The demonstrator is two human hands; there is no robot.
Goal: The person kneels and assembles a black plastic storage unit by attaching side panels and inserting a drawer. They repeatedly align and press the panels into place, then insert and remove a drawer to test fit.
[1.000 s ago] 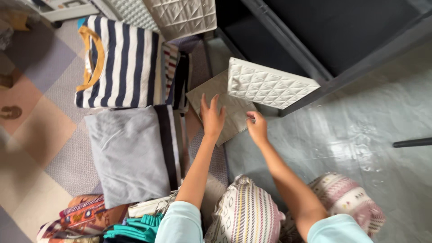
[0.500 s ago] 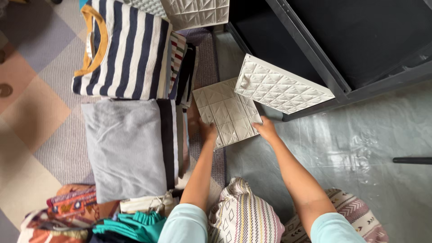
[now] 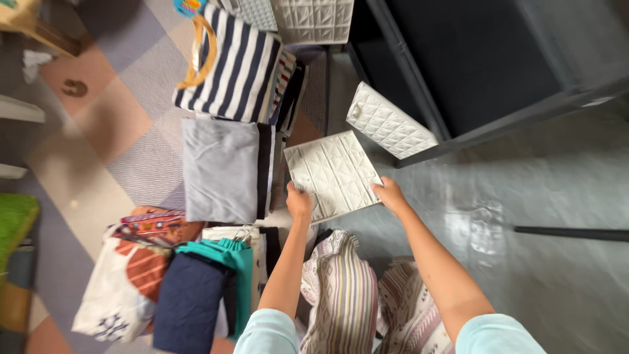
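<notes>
We held a flat cream quilted panel [image 3: 334, 174] by its 2 near corners, and it sat at the centre of our view, just above our knees and over the edge where the rug met the grey floor [image 3: 524, 196]. Our left hand [image 3: 299, 202] pinched the corner at 7 o'clock of the panel, fingers closed narrow around the edge, thumb on top. Our right hand [image 3: 390, 195] gripped the corner at 5 o'clock the same way, closed on the rim. We judged that a grip on both corners kept the stiff sheet level and square to us.

At 1 o'clock of the panel a second quilted panel [image 3: 390, 128] leaned tilted against the dark shelf frame [image 3: 426, 111], probably propped there to stay within reach. At 12 o'clock a third quilted piece [image 3: 313, 19] lay at the top edge of the view.

At 9 o'clock a folded grey garment [image 3: 219, 170] lay on the rug, with a folded navy-and-white striped shirt [image 3: 229, 65] beyond it at 11 o'clock; both sat in neat stacks, seemingly sorted. At 7 o'clock, folded teal and navy clothes [image 3: 203, 282] and a patterned bag [image 3: 124, 288] were piled. Our patterned trousers [image 3: 341, 295] filled 6 o'clock.
</notes>
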